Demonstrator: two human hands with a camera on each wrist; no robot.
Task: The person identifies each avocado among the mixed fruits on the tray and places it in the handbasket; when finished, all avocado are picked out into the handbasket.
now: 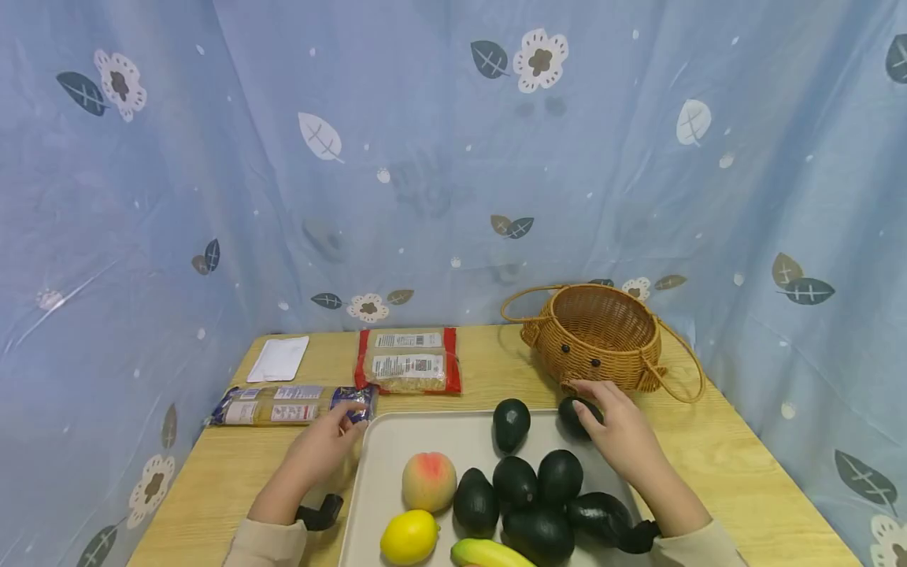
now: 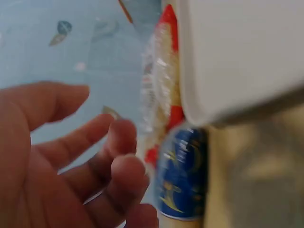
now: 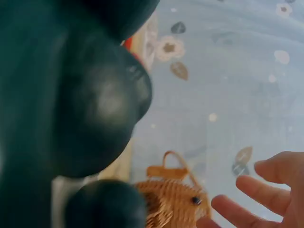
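My left hand [image 1: 323, 443], fingers loosely bent, hovers beside the blue end of a long noodle packet [image 1: 294, 405] and holds nothing. In the left wrist view that blue end [image 2: 183, 173] is just beyond the fingertips. My right hand [image 1: 623, 433] reaches over the tray's far right corner with fingers spread, partly covering a dark green avocado [image 1: 577, 417]. The right wrist view has nothing between its thumb and fingers [image 3: 254, 190]. Several more avocados [image 1: 513, 425] lie on the cream tray [image 1: 397, 437], with a peach [image 1: 429, 482], a lemon [image 1: 409, 537] and a banana [image 1: 489, 553].
Just beyond my right hand stands a wicker basket [image 1: 598, 339] with two looped handles. A red-edged clear food packet [image 1: 409, 362] lies behind the tray, and a white flat sheet [image 1: 279, 359] at the back left. A blue floral curtain [image 1: 439, 157] encloses the wooden table [image 1: 730, 465].
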